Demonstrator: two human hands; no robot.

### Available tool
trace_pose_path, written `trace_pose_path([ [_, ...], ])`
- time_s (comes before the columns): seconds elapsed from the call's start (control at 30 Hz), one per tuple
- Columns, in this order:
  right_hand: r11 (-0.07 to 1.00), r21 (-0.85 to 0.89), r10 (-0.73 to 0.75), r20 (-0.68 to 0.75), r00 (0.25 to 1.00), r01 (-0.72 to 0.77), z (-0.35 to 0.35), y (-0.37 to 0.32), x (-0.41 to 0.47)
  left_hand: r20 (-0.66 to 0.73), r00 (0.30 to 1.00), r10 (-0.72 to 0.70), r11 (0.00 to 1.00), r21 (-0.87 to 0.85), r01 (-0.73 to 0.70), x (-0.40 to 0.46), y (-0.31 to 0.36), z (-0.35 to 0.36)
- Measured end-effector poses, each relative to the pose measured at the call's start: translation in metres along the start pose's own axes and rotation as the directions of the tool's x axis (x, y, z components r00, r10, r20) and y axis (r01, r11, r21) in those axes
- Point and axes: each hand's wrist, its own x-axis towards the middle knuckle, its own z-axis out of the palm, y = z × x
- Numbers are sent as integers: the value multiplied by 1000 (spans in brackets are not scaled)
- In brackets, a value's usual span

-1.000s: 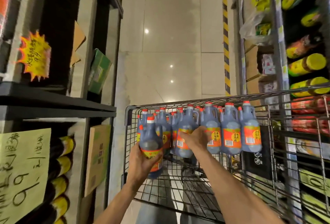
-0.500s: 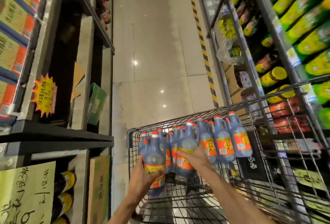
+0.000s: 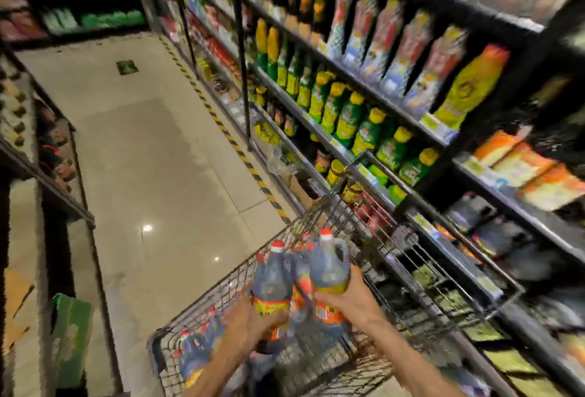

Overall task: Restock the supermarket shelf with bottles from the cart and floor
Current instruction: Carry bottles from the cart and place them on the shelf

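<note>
Over the wire-mesh shopping cart (image 3: 373, 232) at six o'clock, the left hand (image 3: 250, 320) grips one dark red-capped plastic bottle (image 3: 272, 282); the right hand (image 3: 351, 298) grips another (image 3: 329, 267). Blurred stocked shelves (image 3: 411, 131) fill three o'clock.

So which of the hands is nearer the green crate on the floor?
Left. The left hand, gripping a bottle, is on the green crate's side; the right hand, gripping another bottle, is farther toward the shelves.
</note>
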Motion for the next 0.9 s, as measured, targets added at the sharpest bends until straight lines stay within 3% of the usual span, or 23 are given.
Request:
trace_pose_path([
  [0.37,986,105,-82,-368,926,129,-164,28,-134,237,907,348,936,-39,-350,-54,126,116],
  [0.47,974,147,-90,-448,890,172,-207,51,-185,282,882,377,924,-46,-380,-84,149,160],
  [0.73,959,174,-66,-631,773,224,-305,125,-326,456,733,505,848,-102,-520,-190,201,284],
  [0.9,952,215,23,-760,649,218,-356,175,-396,571,635,520,821,-131,-555,-249,230,360],
])
